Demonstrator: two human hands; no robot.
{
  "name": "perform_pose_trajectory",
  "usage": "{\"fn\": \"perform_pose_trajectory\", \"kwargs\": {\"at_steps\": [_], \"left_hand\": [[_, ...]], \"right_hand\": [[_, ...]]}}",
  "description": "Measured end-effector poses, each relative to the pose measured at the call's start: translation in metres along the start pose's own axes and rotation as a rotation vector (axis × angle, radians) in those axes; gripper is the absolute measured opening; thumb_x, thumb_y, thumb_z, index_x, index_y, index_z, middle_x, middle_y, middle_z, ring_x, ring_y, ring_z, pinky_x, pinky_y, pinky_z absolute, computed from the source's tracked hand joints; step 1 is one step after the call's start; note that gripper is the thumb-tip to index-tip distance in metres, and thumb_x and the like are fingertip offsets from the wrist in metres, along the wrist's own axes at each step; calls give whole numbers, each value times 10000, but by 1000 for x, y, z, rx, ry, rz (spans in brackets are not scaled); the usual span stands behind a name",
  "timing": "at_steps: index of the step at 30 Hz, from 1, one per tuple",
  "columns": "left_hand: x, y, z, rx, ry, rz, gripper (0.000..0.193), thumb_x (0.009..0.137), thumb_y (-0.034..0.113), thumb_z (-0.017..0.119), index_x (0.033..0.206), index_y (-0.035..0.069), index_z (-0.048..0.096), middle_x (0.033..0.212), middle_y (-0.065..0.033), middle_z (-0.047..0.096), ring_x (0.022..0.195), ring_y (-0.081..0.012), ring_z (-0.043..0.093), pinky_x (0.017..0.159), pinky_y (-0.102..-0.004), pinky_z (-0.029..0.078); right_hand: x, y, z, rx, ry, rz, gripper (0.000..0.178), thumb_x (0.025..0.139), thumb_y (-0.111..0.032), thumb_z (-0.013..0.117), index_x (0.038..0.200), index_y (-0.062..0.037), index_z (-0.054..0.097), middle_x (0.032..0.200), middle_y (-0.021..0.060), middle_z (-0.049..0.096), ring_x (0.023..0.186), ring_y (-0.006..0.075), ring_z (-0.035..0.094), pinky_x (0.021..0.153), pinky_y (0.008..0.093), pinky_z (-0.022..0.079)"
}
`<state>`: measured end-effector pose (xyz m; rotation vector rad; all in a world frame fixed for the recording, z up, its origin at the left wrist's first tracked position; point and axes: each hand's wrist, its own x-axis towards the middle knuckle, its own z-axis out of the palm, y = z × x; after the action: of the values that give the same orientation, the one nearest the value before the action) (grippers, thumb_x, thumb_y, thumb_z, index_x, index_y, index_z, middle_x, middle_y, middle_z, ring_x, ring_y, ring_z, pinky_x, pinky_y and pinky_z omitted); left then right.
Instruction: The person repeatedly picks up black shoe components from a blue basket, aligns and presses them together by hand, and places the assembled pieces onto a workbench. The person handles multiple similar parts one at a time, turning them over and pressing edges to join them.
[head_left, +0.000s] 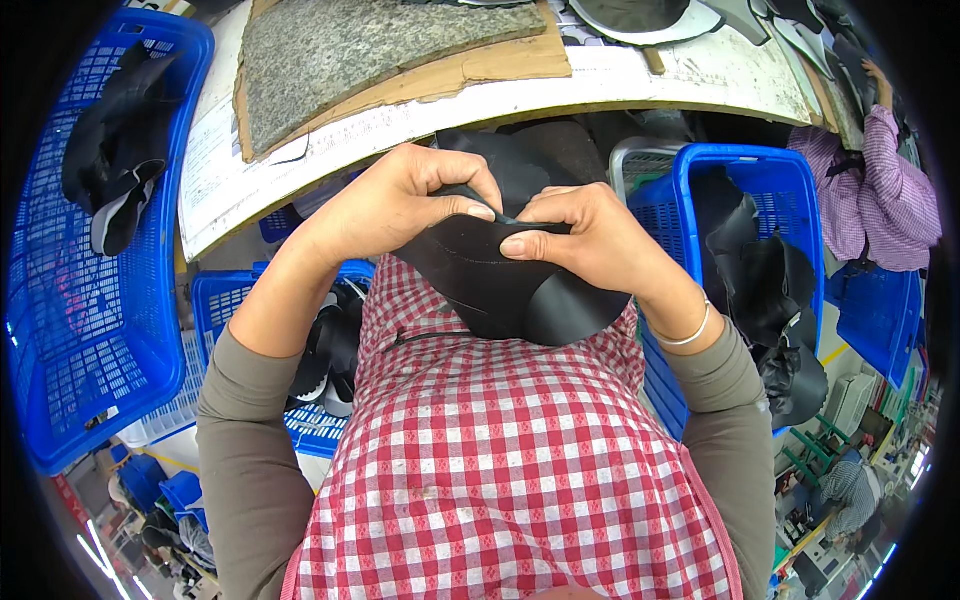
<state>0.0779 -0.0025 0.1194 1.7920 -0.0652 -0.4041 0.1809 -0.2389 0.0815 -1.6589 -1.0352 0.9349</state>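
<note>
Edge-folding step apparently in hand: left hand (400, 205) and right hand (592, 238) pinch the top rim of a black leather piece (490, 285), off the tabletop's (690, 85) near edge; next move probably calls for even thumb pressure

Counter (700, 85): white-topped, scuffed.
Paper (212, 150): left end, printed lines.
Cardboard (520, 62): brown, under grey speckled slab (380, 60).
Black-and-white pieces (690, 28): far side, right.

Table (700, 90), before the person: slab (370, 65) lying on cardboard (528, 62). Left of the apron (490, 430): basket (95, 345), shoe parts (112, 140) inside; right of it: crate (748, 154), more pieces (762, 290) inside. Between table and apron: panel (490, 285), in left hand (408, 200) and right hand (590, 238).
</note>
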Motion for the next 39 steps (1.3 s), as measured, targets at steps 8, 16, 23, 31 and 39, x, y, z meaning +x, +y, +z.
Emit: {"fn": "perform_pose_trajectory", "kwargs": {"at_steps": [8,16,23,31,39], "left_hand": [[-9,-5,0,7,39,43,103,1003,43,680,1061,-12,744,1042,-36,733,979,-107,649,897,-263,513],[-40,2,42,145,400,-30,452,888,51,836,1282,-6,624,1068,-69,733,989,-96,669,847,-288,557],[-49,-8,43,47,453,-70,323,927,78,820,1187,-12,650,1026,-44,737,951,-82,666,845,-267,550],[-51,-10,54,44,530,-84,231,916,95,826,1068,-18,694,909,-82,746,877,-104,687,781,-298,554],[-52,-16,59,231,543,-15,174,921,36,797,1070,-11,719,918,-9,706,888,-85,638,815,-255,528]], "right_hand": [[-3,4,6,-410,137,-300,258,875,-289,837,941,-47,780,800,116,687,790,309,666,730,427,520],[-1,-5,5,-428,147,-239,298,880,-269,832,1018,-32,716,878,146,703,833,370,681,749,455,531],[10,-20,26,-486,122,-272,364,895,-239,820,1066,-4,601,918,202,682,876,434,662,740,491,520],[7,-22,25,-441,19,-253,294,952,-247,757,1033,-13,598,910,206,705,902,435,695,748,503,548],[6,-9,40,-497,6,-226,265,973,-285,728,1023,-46,627,883,182,712,877,418,699,742,501,541]]}}
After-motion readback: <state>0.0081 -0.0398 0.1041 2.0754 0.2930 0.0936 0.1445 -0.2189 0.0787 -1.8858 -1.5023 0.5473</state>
